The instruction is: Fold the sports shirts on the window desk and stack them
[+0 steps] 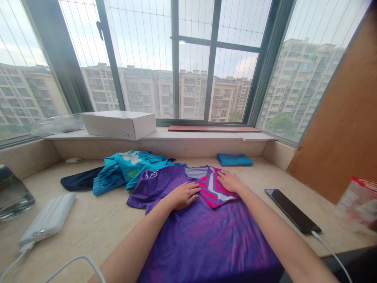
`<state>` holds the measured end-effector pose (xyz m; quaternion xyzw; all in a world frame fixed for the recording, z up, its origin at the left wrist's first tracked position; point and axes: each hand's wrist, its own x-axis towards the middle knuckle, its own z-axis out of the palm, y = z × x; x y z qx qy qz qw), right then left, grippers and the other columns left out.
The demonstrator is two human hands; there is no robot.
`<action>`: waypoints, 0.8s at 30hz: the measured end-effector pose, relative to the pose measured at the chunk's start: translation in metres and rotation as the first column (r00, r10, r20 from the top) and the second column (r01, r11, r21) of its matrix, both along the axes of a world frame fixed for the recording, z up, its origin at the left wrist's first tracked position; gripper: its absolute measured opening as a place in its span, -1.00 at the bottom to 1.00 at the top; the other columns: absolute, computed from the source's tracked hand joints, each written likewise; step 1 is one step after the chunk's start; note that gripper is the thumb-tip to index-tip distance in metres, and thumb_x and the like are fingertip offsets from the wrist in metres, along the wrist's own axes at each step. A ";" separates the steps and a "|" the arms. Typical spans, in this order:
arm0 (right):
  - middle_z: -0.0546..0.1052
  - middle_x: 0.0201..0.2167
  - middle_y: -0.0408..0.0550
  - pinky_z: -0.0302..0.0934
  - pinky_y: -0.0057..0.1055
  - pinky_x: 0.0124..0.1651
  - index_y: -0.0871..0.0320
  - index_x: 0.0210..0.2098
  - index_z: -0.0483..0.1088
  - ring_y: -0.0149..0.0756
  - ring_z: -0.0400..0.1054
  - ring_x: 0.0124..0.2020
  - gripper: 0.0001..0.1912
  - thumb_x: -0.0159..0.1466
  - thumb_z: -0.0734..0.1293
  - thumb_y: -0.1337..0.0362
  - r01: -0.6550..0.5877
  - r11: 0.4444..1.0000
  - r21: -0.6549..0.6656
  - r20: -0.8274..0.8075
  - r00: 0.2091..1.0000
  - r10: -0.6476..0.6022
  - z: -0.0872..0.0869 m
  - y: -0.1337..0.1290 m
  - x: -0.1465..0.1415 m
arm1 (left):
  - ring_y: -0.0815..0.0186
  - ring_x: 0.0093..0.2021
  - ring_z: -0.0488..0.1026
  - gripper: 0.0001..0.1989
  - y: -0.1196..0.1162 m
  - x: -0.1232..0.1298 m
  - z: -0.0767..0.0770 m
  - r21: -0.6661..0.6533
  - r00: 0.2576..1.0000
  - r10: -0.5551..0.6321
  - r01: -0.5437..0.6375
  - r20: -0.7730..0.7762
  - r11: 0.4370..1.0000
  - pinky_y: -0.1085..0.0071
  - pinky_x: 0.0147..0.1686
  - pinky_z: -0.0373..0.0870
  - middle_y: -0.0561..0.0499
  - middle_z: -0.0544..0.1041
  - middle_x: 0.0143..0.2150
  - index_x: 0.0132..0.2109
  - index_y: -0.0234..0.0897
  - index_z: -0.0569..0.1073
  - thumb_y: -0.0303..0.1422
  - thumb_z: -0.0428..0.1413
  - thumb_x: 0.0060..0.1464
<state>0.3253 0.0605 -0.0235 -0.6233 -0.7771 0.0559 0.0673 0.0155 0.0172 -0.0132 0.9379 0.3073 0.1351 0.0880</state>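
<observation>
near: white cable (86, 258) loops beside the left forearm (138, 239); a sweep of that arm might snag it. purple shirt (206, 236) spread over the worktop (94, 224), near end running out of view. left hand (184, 195) flat on its chest, fingers a little apart, gripping nothing. right hand (229, 182) also flat, fingers apart, on the pink-patterned part (217, 199), apparently a sleeve turned inward. that flap could spring back or crease if palms lift early or drag unevenly. black phone (293, 210) lies beyond the right forearm (273, 228); a wide elbow could shove it. farther: crumpled blue clothes (132, 169) meet the shirt's other sleeve (144, 188), liable to be tugged along.
</observation>
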 end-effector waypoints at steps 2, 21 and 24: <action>0.19 0.42 0.11 -0.28 0.35 0.36 0.03 0.27 0.36 0.15 -0.08 0.46 -0.52 0.46 0.09 0.13 0.036 0.999 0.014 0.011 0.999 -0.036 0.003 0.001 -0.006 | 0.16 0.38 0.25 -0.55 -0.001 0.000 0.000 0.024 1.000 0.017 -0.017 -0.007 1.000 0.18 0.38 0.13 -0.06 0.32 0.39 0.31 -0.11 0.39 -0.16 -0.09 0.39; -0.06 0.50 0.16 -0.36 0.10 0.45 0.17 0.47 -0.04 -0.01 -0.27 0.51 -0.20 0.44 -0.11 -0.19 -0.010 1.000 -0.024 -0.045 0.999 0.009 -0.017 -0.021 -0.059 | 0.07 0.32 0.32 -0.55 -0.002 -0.032 0.040 0.281 0.919 0.391 -0.389 0.052 0.878 0.08 0.36 0.11 -0.20 0.44 0.29 0.30 -0.31 0.37 -0.28 -0.09 0.36; -0.11 0.51 0.13 -0.37 0.10 0.44 0.14 0.49 -0.10 -0.02 -0.29 0.51 -0.18 0.42 -0.10 -0.22 0.005 0.994 -0.106 -0.005 1.000 -0.006 -0.018 -0.020 -0.064 | 0.02 0.23 0.41 -0.54 -0.001 -0.074 0.056 0.354 0.802 0.589 -0.583 0.104 0.731 0.10 0.27 0.24 -0.28 0.51 0.18 0.24 -0.44 0.42 -0.47 -0.09 0.27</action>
